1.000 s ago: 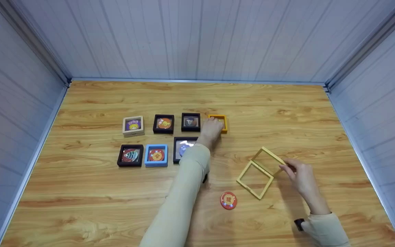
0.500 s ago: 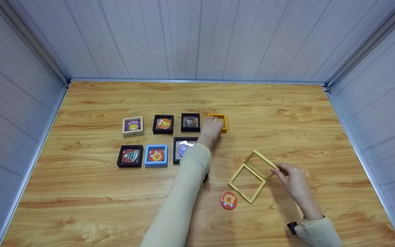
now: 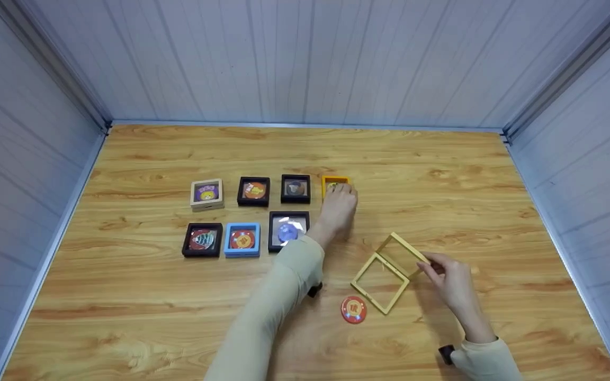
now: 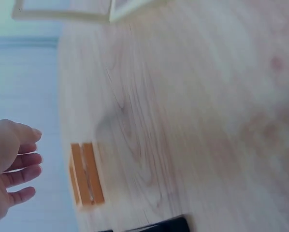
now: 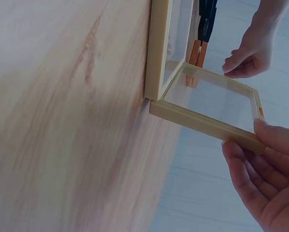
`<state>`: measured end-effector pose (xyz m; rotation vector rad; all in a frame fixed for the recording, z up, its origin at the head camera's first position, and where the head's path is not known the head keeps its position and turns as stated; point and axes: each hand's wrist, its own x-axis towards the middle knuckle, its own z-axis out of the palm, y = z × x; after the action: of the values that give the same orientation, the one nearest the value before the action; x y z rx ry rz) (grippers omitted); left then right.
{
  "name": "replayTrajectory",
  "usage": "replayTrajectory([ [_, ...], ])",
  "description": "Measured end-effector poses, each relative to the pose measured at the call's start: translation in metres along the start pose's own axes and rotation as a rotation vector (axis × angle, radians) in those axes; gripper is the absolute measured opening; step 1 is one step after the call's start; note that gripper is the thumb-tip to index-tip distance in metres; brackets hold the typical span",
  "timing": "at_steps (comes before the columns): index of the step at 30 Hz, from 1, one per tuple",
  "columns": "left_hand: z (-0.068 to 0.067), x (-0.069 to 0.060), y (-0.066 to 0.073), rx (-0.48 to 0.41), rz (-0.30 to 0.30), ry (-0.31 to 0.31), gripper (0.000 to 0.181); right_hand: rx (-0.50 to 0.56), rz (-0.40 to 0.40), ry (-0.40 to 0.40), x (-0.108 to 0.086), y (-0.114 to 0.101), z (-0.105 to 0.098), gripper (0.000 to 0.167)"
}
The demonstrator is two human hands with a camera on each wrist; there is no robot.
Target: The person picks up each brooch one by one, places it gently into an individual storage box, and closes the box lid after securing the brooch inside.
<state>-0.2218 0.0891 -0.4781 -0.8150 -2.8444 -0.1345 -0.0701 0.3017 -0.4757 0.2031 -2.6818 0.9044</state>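
My right hand [image 3: 456, 283] pinches the raised half of a pale yellow display frame [image 3: 368, 298] by its edge, thumb on one side and fingers on the other. The frame's other half lies on the table, with clear film across it in the right wrist view. My left hand [image 3: 340, 209] hovers near a closed orange display frame [image 4: 88, 174]. In the left wrist view its fingers are loosely bent, hold nothing and stand apart from that frame. A round red badge [image 3: 353, 309] with a gold centre lies beside the yellow frame's near corner.
Left of the orange frame stand a beige frame [image 3: 207, 207] and two black ones, each holding a round badge. A nearer row has a black frame [image 3: 186, 248], a light blue frame [image 3: 242, 254] and a larger black frame [image 3: 271, 233]. Panel walls border the wooden table [image 3: 125, 317].
My left hand has let go of the orange frame and drawn back slightly to the right. My right hand has moved the yellow frame left, closer to the red badge.
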Motion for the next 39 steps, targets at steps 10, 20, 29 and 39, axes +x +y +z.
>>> replayTrajectory([
  [10, -0.009, -0.043, 0.010, -0.152, 0.128, 0.074, 0.016, -0.017, -0.015, 0.029, 0.000, 0.001, 0.000, 0.015],
  [20, -0.019, -0.087, 0.026, -0.216, 0.246, 0.028, 0.028, -0.027, -0.001, 0.029, -0.001, 0.002, 0.000, 0.015],
  [29, -0.013, -0.127, 0.040, -0.235, 0.324, 0.012, 0.032, -0.010, 0.036, 0.027, -0.002, 0.000, 0.001, 0.016],
  [39, 0.002, -0.155, 0.050, -0.211, 0.333, -0.059, 0.057, -0.011, 0.026, 0.029, -0.002, 0.000, 0.002, 0.016],
])
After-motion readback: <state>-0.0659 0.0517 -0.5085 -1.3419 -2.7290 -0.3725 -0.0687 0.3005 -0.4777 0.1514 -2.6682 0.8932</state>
